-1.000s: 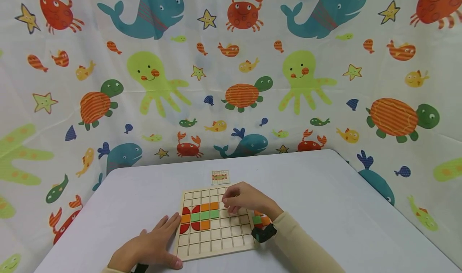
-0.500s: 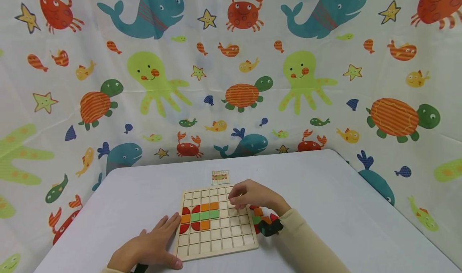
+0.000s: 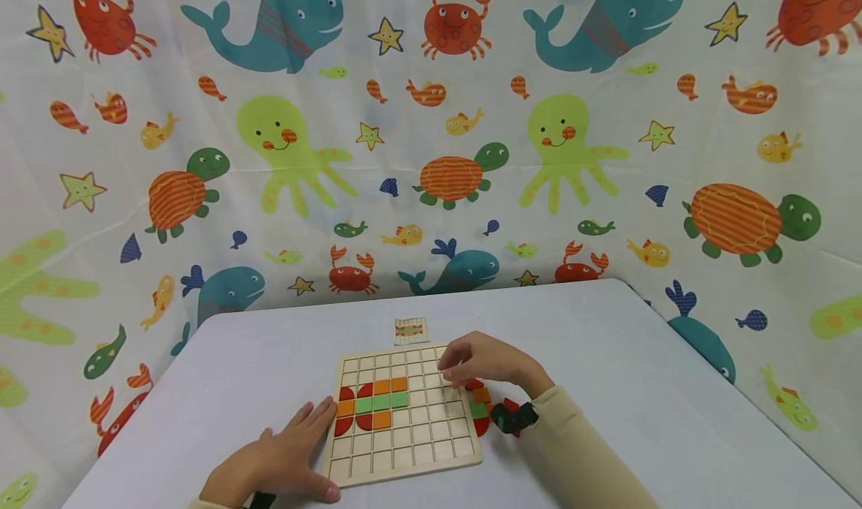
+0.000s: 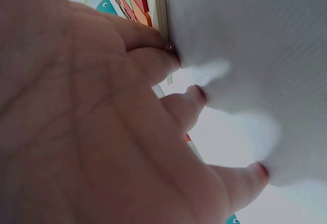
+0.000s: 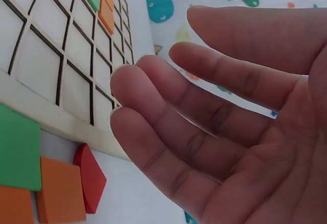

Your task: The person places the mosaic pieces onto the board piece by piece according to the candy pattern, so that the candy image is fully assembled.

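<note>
A wooden grid board [image 3: 431, 449] lies on the table, with red, orange and green tiles [image 3: 381, 402] set in its left cells. Flat on the table, my left hand [image 3: 276, 456] has its fingers spread, and its fingertips touch the board's left edge [image 4: 160, 9]. My right hand [image 3: 488, 359] hovers over the board's right edge; its fingers are loosely bent and nothing is between them in the right wrist view. Just below it, beside the board, lie loose pieces: a green square [image 5: 19, 150], an orange square [image 5: 62, 191] and a red piece [image 5: 91, 179]. The right wrist partly hides this pile.
Behind the board lies a small pattern card [image 3: 411, 331] with a printed grid and coloured design. White tabletop [image 3: 606, 359] stretches out on both sides. A sea-animal curtain [image 3: 431, 120] hangs behind the table.
My right hand has moved right, from over the board's middle to its right edge, near the loose pieces. My left hand and the set tiles stay as they were.
</note>
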A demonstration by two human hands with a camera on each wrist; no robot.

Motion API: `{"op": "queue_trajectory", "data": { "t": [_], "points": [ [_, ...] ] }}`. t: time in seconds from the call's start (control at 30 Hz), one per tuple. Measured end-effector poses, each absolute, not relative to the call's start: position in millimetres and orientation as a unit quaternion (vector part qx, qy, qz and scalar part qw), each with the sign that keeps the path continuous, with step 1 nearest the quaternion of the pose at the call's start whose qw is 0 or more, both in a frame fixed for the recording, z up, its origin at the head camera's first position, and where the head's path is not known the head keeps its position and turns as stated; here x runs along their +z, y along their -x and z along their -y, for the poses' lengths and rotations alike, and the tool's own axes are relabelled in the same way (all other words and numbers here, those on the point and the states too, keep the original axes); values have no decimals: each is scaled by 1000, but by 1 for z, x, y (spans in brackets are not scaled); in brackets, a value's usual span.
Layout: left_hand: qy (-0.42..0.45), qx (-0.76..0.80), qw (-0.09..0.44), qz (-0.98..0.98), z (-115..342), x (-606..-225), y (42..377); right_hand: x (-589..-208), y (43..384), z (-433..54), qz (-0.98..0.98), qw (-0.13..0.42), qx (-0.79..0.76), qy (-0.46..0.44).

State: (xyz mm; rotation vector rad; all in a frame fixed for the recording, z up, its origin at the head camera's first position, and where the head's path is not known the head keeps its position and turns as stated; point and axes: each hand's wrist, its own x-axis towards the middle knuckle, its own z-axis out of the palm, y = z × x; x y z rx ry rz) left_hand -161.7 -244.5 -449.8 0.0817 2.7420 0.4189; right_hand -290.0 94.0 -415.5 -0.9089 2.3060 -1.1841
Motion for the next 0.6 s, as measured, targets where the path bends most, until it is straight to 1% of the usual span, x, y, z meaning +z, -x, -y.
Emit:
{"op": "queue_trajectory", "data": {
  "t": [0.23, 0.6],
  "points": [
    [-25, 149, 180, -972, 244, -449, 161, -414, 291, -105, -838, 184, -403, 317],
    [-24, 152, 176, -972, 243, -448, 160, -423, 302, -127, -865, 176, -381, 276]
  ]
}}
